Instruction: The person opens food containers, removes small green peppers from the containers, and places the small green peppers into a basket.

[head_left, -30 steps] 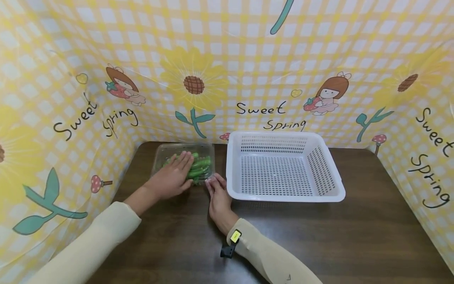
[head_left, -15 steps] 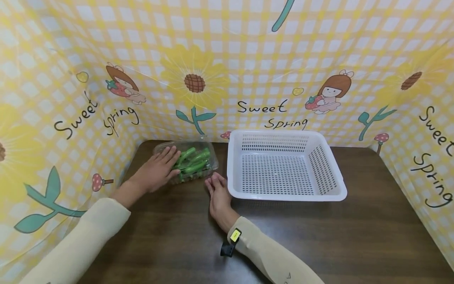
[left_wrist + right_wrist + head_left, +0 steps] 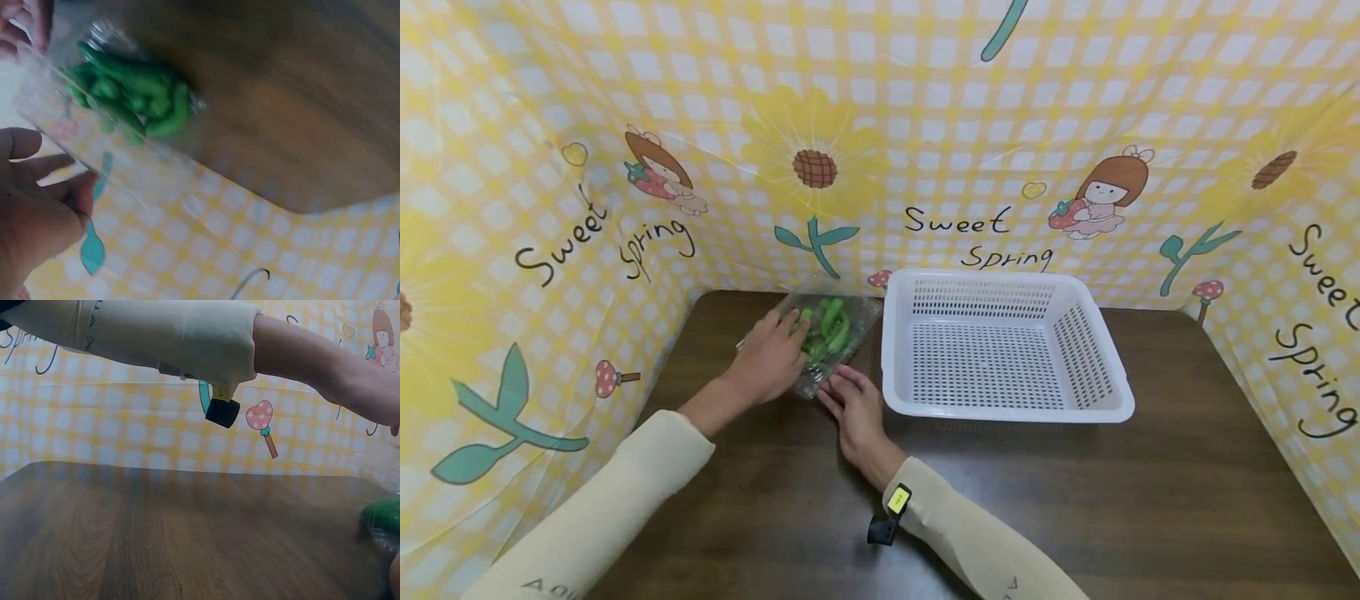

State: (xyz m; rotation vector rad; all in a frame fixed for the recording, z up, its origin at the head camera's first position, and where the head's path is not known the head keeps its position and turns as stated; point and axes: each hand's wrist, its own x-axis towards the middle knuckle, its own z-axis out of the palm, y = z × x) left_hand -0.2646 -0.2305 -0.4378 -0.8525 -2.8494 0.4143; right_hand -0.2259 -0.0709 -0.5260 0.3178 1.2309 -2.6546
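Note:
A clear plastic box (image 3: 862,310) of green peppers (image 3: 833,327) sits askew on the table, left of the white basket. Over its left side lies my left hand (image 3: 767,357), fingers bent at the edge. In the left wrist view, thumb and fingers of the left hand (image 3: 40,215) come to either side of a clear plastic edge, with the green peppers (image 3: 134,94) beyond it. My right hand (image 3: 859,412) pinches the box's near corner. The right wrist view catches a little of the green peppers (image 3: 382,515) at its right border; the right hand's fingers are mostly out of it.
A white perforated basket (image 3: 1007,412) stands on the dark wooden table (image 3: 1180,467), just right of the box. Yellow checked cloth (image 3: 955,125) hangs close behind and along both sides. A strapped device (image 3: 891,512) is on the right wrist.
The box has turned, its near corner now pointing toward me. My left hand went left off the lid, then came back right to the box's edge. The right hand shifted slightly left with the corner.

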